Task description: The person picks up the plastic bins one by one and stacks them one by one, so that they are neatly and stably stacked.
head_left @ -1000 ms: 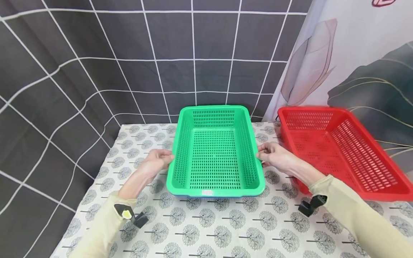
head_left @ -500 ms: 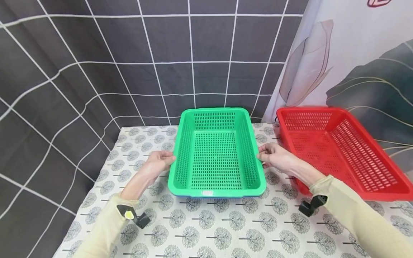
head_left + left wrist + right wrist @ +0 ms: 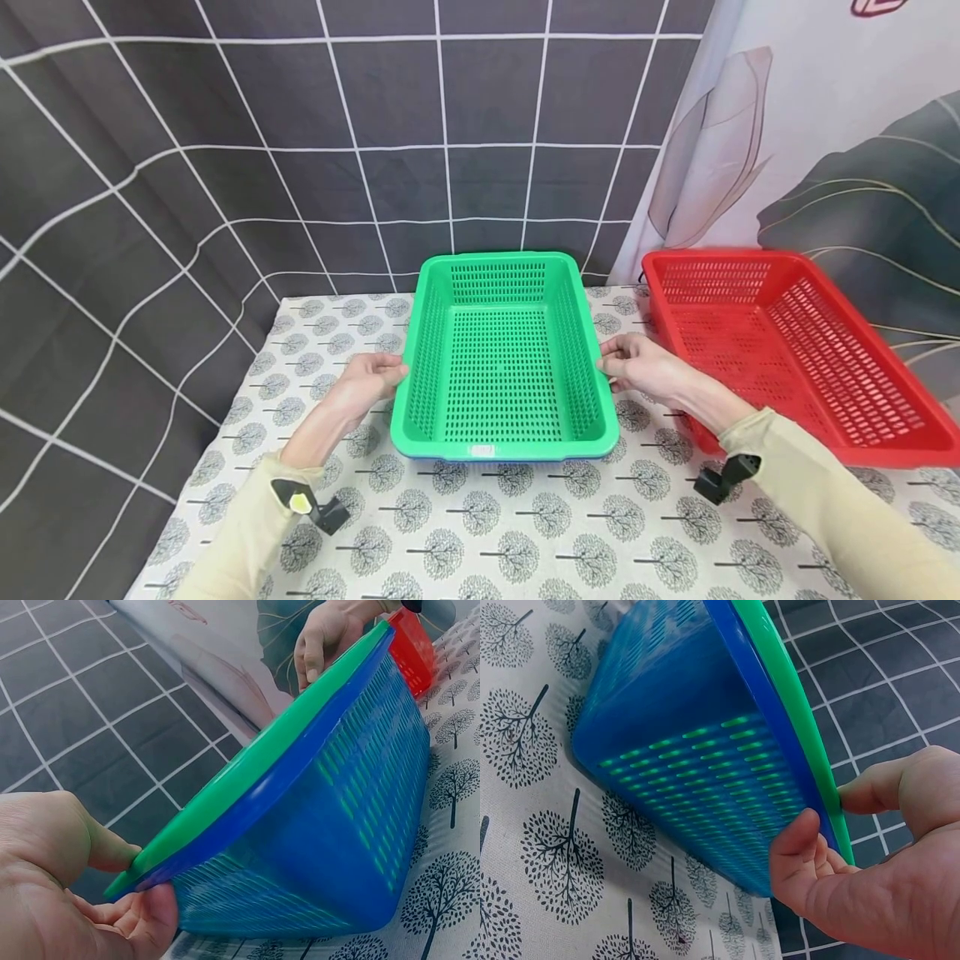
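Observation:
A green plastic basket (image 3: 498, 375) with slotted sides sits nested inside a blue basket (image 3: 330, 862) of like shape, on the tree-print cloth. From above, only a thin blue strip shows below the green front rim. My left hand (image 3: 367, 383) pinches both rims at the left side, thumb on the green rim and fingers under the blue one. On the opposite side my right hand (image 3: 637, 362) holds the two stacked rims the same way, its thumb (image 3: 870, 787) against the green rim. Nothing lies in the green basket.
A larger red basket (image 3: 720, 350) stands at the right, close behind my right forearm. Dark grid-patterned cloth (image 3: 390, 108) hangs at the back and left, with a pale flower-print curtain (image 3: 750, 150) at the back right. Tree-print cloth (image 3: 480, 542) covers the table.
The head view has shifted slightly. Both hands keep their hold on the rims, and the baskets stay in place on the cloth.

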